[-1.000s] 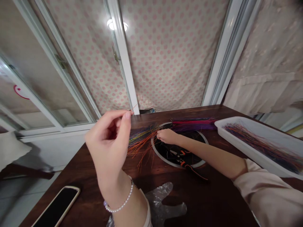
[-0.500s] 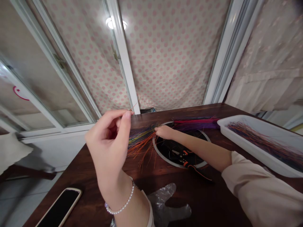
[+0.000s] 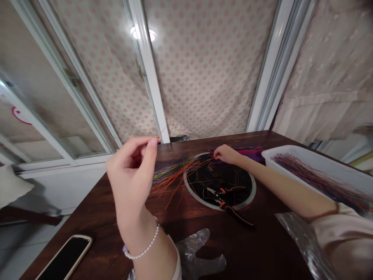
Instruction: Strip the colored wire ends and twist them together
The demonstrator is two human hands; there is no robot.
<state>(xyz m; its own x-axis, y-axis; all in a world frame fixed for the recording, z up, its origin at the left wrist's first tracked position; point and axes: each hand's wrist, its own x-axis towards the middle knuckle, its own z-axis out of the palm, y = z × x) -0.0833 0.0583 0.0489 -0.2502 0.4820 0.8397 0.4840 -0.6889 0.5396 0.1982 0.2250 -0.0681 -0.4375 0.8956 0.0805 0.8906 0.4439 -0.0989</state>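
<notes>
My left hand (image 3: 134,171), with a beaded bracelet on the wrist, is raised in a pinch. A thin reddish wire (image 3: 163,131) sticks up from between thumb and forefinger. Farther off, my right hand (image 3: 227,154) has its fingers closed at the left end of a pink and purple bundle of thin wires (image 3: 253,152); whether a wire is in them is too small to tell. Left of it, orange, yellow and blue wires (image 3: 171,175) lie fanned over the table. Orange-handled wire strippers (image 3: 223,200) rest partly on a round black mat with a pale rim (image 3: 253,190).
A white tray (image 3: 287,182) holding several dark and orange wires stands at the right. Near the front of the dark wooden table (image 3: 250,252) lies a clear plastic glove (image 3: 201,252). A phone (image 3: 65,256) is at the left edge. Curtained sliding doors stand behind.
My right hand has moved right, from the orange and yellow wires to the pink and purple bundle. My left hand keeps its pinch on the wire. The view has shifted slightly.
</notes>
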